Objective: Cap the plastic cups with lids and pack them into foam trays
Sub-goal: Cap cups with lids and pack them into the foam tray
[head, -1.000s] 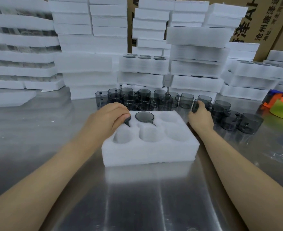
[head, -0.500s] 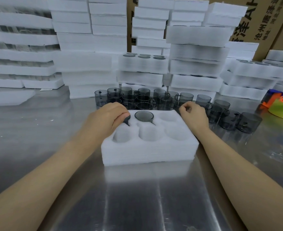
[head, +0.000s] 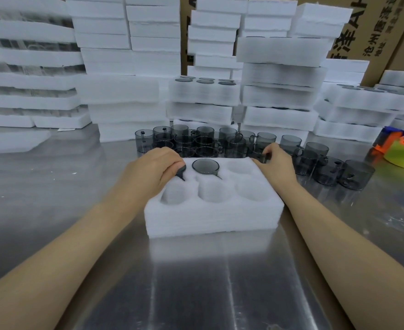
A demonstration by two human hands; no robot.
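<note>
Head view: our left hand (head: 153,167) curls over a seated cup (head: 181,173) in the back-left pocket of the foam tray (head: 210,215). Our right hand (head: 276,165) pinches a loose cup (head: 262,160) at the tray's far corner. We judge the cups light, rigid and slick, so grip by the rim or handle.

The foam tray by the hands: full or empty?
Mostly empty. The foam tray holds one cup in its back middle pocket; the left hand covers another beside it; four pockets are bare.
</note>
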